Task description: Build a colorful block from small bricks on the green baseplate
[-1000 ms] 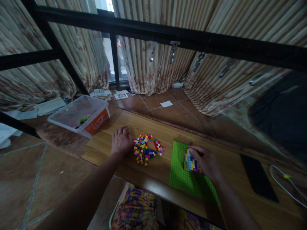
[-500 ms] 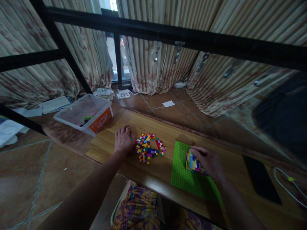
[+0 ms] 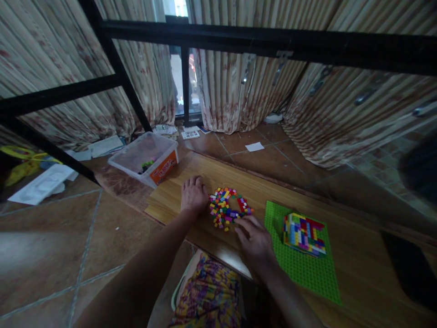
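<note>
Toward the bench's (image 3: 186, 172) left end, bricks (image 3: 220, 208) are lying between left hand (image 3: 194, 195) and right hand (image 3: 256, 239), neither grip readable; the block (image 3: 305, 234) is sitting nearest the plate's (image 3: 309, 275) far-right corner, its long axis following the bench's far edge.

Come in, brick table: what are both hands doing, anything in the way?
Right hand at loose bricks, grip unclear. Left hand on table, beside them. Brick build on green baseplate. No obstruction visible.
</note>
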`<state>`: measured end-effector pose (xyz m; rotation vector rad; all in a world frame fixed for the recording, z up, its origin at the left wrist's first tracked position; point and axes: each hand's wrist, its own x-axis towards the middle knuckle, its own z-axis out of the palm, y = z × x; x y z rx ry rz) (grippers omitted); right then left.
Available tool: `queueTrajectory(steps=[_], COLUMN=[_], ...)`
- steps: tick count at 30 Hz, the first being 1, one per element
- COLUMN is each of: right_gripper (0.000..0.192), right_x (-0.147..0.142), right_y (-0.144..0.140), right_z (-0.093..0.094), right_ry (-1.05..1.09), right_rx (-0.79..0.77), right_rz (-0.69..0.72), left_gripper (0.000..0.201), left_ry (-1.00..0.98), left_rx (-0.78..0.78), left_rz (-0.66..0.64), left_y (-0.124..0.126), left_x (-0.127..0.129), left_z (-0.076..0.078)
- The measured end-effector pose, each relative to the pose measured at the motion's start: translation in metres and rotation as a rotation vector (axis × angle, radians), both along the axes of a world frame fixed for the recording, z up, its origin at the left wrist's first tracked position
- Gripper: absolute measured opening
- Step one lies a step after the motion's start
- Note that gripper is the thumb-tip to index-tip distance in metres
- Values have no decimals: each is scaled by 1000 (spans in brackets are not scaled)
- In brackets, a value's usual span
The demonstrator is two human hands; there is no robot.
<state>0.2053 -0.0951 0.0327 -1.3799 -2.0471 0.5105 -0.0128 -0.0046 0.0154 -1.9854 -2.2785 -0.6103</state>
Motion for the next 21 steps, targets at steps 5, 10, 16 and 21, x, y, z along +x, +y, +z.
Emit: queueTrajectory(steps=[5, 10, 16, 21], right_gripper=[18, 15, 12, 15], right_x=[-6, -8, -2, 32], right_y=[10, 7, -16, -42], right_z=[-15, -11, 7, 26], right_ry=[-111, -140, 166, 339], right_rx=[38, 29, -98, -195], right_rz=[-31, -23, -143, -247], left_gripper=[37, 35, 36, 38], left_ry=[-4, 2, 30, 37], left_rx=[-14, 3, 17, 33], left_rz=[-1, -8, -11, -18], left_y=[1, 1, 2, 4], left_x=[-1, -2, -4, -5], left_z=[1, 2, 1, 0])
